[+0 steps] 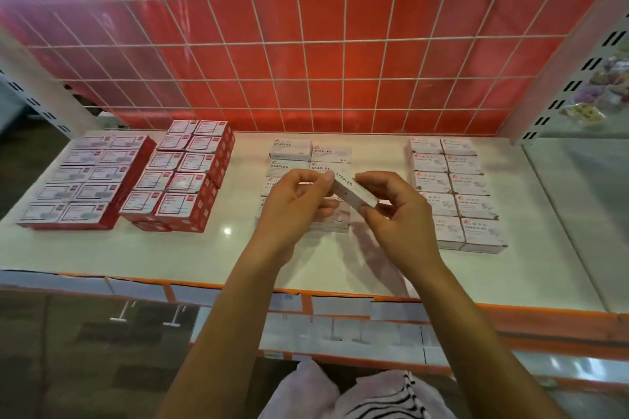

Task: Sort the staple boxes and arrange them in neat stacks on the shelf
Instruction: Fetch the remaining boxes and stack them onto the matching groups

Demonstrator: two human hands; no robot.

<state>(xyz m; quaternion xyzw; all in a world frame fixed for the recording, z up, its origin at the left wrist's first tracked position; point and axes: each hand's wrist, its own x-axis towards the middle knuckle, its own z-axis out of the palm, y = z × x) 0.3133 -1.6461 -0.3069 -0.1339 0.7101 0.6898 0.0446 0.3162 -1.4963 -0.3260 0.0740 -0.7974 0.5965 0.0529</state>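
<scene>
A small white box marked STAPLES (354, 192) is held tilted above the middle of the white shelf (238, 258). My left hand (292, 204) pinches its upper left end. My right hand (398, 214) grips its lower right end. Under my hands lies a group of white staple boxes (292, 148) in two columns, partly hidden. At the left stand two blocks of red-sided boxes: a low one (85, 180) and a taller one (190, 173). Several white paper clip boxes (456, 187) sit in two columns at the right.
A white wire grid (306, 44) over a red panel backs the shelf. Slotted uprights stand at both sides, the right one (571, 78) beside a glass divider. An orange strip (306, 292) edges the shelf front, with more shelves below.
</scene>
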